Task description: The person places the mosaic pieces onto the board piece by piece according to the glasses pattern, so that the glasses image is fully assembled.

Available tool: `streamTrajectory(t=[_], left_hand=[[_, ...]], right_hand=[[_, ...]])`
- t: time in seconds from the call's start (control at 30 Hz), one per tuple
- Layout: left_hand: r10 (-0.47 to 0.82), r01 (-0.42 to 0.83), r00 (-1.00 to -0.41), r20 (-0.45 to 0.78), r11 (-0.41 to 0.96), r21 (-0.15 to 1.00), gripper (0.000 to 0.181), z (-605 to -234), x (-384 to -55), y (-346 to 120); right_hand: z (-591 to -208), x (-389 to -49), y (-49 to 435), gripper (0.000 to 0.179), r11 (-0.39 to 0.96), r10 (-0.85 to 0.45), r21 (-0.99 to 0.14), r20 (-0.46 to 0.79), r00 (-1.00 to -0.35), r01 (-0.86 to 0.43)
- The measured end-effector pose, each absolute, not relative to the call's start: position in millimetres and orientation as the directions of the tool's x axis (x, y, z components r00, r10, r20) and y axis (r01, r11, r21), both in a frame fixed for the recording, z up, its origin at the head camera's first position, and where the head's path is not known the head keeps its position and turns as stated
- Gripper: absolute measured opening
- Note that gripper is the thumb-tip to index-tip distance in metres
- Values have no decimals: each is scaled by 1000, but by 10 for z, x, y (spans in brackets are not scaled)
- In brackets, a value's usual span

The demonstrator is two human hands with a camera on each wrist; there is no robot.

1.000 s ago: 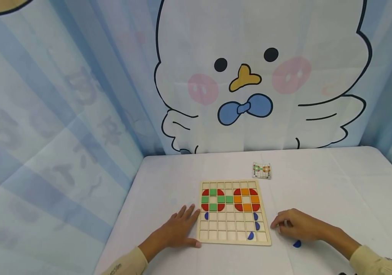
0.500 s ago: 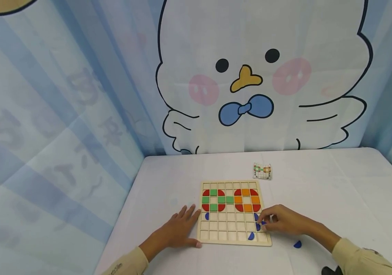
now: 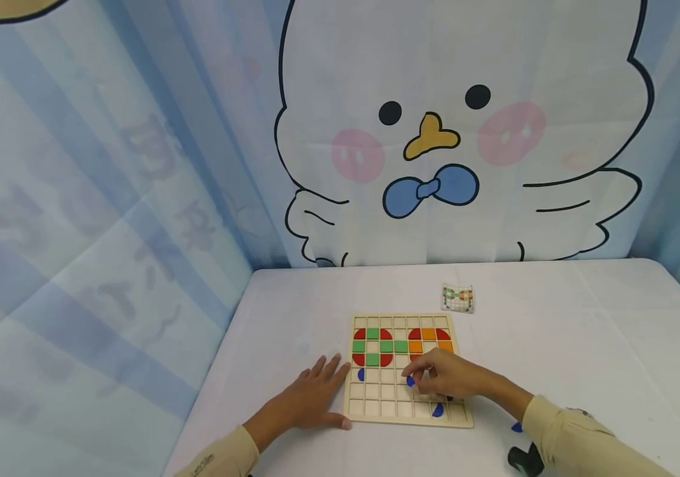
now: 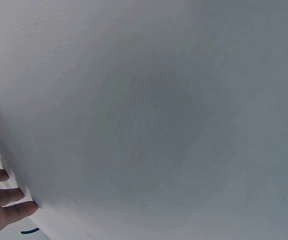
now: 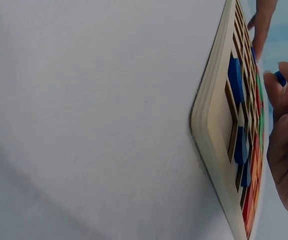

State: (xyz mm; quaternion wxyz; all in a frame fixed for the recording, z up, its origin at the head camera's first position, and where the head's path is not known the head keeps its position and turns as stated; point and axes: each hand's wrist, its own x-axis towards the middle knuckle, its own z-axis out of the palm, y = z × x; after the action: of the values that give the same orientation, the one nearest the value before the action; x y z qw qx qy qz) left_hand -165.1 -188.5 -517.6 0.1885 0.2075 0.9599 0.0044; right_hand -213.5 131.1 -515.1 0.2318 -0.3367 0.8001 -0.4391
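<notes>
My right hand (image 3: 450,374) pinches a blue half-round tile (image 3: 410,381) between thumb and fingertips, over the middle of a wooden grid board (image 3: 372,406). In the right wrist view the held tile (image 5: 280,78) shows above the board's surface. Spread fingers of my left hand (image 3: 310,396) lie on the table, touching the board's left edge. Red and green tiles (image 3: 386,346) form a ring at upper left, and orange tiles (image 3: 428,332) with red corners another at right, partly covered by my hand. One blue tile (image 3: 361,375) sits at left, another (image 3: 438,410) at lower right.
A small pattern card (image 3: 457,298) lies behind the board. Another blue tile (image 3: 517,427) rests on the white table by my right sleeve, near a black object (image 3: 526,458). A printed curtain (image 3: 435,232) stands behind the table.
My right hand has moved left from the table beside the board to over its middle, bringing a blue tile with it. My left hand stays in place.
</notes>
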Motion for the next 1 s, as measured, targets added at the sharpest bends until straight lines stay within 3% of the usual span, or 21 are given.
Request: streamTrajectory(t=[0.27,0.5,1.0], left_hand=[[394,395,-843,-366,916,75,110,-5180,-1654,-1878],[401,396,-842,-362,914,89,109,-5175,-1653,-1890],[433,422,-824,-365,900,113,107,-5130,-1659,-1901]], right_hand=[[-5208,-2155,1000,19,405,-687,-844,-27,-726,-351],[-5217,-2122,703,20,435,-654,-846,-62,-754,-307],[-5268,-2022,295,14,509,-635,-738,25,-772,-443]])
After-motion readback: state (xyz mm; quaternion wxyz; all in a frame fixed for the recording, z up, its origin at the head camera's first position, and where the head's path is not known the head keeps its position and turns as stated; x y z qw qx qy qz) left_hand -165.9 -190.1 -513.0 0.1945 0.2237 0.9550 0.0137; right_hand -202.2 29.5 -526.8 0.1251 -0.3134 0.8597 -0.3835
